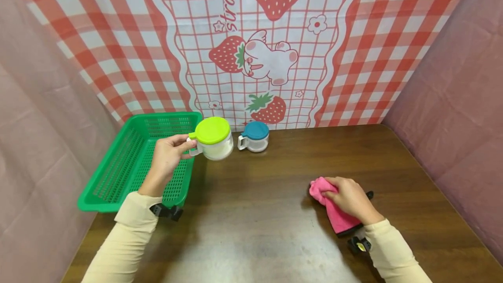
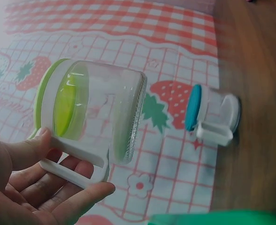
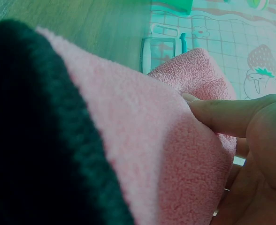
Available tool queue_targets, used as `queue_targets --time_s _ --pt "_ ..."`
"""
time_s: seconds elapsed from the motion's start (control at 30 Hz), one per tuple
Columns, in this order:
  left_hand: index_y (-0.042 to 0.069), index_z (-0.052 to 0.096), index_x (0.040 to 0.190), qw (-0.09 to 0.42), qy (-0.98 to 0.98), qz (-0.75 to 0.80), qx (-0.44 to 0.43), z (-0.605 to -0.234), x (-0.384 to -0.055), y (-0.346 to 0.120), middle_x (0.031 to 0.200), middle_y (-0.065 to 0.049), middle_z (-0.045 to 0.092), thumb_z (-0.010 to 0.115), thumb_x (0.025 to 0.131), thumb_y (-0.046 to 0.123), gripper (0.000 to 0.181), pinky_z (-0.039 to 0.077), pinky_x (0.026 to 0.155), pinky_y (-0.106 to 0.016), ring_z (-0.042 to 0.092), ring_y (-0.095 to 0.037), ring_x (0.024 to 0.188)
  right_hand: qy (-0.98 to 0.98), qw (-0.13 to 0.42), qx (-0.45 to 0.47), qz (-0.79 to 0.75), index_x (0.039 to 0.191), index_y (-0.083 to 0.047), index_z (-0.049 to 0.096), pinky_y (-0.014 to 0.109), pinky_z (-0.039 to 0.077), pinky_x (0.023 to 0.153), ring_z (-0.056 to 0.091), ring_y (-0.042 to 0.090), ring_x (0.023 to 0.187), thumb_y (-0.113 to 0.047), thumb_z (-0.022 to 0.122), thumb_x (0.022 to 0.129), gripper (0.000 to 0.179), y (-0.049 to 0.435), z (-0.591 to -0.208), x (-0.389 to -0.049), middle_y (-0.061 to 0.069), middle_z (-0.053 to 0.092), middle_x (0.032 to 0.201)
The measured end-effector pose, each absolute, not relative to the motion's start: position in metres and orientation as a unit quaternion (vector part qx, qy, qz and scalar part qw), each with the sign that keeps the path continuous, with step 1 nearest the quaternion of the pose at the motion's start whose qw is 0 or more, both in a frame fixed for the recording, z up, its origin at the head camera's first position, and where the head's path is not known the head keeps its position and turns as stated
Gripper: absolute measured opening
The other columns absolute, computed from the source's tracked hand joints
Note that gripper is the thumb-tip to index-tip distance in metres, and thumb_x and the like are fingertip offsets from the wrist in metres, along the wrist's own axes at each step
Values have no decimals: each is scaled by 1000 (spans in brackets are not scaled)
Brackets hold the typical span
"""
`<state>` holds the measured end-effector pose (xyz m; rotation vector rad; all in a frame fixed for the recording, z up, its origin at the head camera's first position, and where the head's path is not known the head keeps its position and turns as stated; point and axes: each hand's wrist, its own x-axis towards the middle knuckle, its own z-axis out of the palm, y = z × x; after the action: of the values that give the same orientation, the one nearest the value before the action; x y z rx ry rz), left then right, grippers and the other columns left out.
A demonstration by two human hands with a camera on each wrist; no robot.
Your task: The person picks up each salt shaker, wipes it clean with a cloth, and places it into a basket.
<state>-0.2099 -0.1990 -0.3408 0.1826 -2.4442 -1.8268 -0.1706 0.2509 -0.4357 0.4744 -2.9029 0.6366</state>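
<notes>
My left hand (image 1: 170, 154) grips the white handle (image 2: 77, 159) of a clear jar with a lime-green lid (image 1: 213, 130), raised beside the basket's right rim. In the left wrist view the jar (image 2: 100, 108) lies sideways across the picture, with a little pale matter visible at its base. To its right, a smaller clear jar with a blue lid (image 1: 256, 131) stands upright on the table by the back cloth. My right hand (image 1: 347, 195) holds a bunched pink cloth with a dark edge (image 1: 339, 218) over the right part of the table; the cloth (image 3: 142, 122) fills much of the right wrist view.
A green slotted basket (image 1: 108, 206) sits at the table's left, under my left forearm. Behind the brown wooden table (image 1: 255, 213) hangs a red-and-white strawberry cloth (image 1: 365, 56). Pink curtains (image 1: 448, 112) close off both sides. A small dark object (image 1: 369, 194) shows beyond my right hand.
</notes>
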Motion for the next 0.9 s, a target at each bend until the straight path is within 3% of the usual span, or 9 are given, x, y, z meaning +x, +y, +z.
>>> queue_targets --time_s 0.17,0.4,0.63,0.9 --pt "-5 60 127 49 -792 -605 67 -337 -207 -212 93 11 65 66 93 23 44 58 74 -24 66 4 80 -961 70 161 211 110 0 71 45 52 71 69 30 84 -13 76 81 32 252 -437 -171 18 73 98" --pt "-5 56 132 50 -788 -608 82 -335 -209 -224 95 11 62 65 94 23 48 58 74 -24 67 4 80 -963 68 160 209 112 1 70 49 53 74 69 34 89 -11 75 81 33 252 -436 -172 20 73 101" --pt "-8 55 131 65 -783 -614 78 -335 -213 -234 85 21 62 66 93 21 49 57 71 -22 67 4 76 -963 62 160 207 112 2 70 50 53 76 69 35 92 -11 75 81 34 252 -435 -172 21 72 103" --pt "-5 57 131 71 -794 -597 89 -327 -222 -243 83 25 62 66 93 25 49 57 70 -22 64 8 77 -963 63 159 208 110 0 71 47 53 73 69 32 88 -10 76 80 32 252 -433 -171 18 73 100"
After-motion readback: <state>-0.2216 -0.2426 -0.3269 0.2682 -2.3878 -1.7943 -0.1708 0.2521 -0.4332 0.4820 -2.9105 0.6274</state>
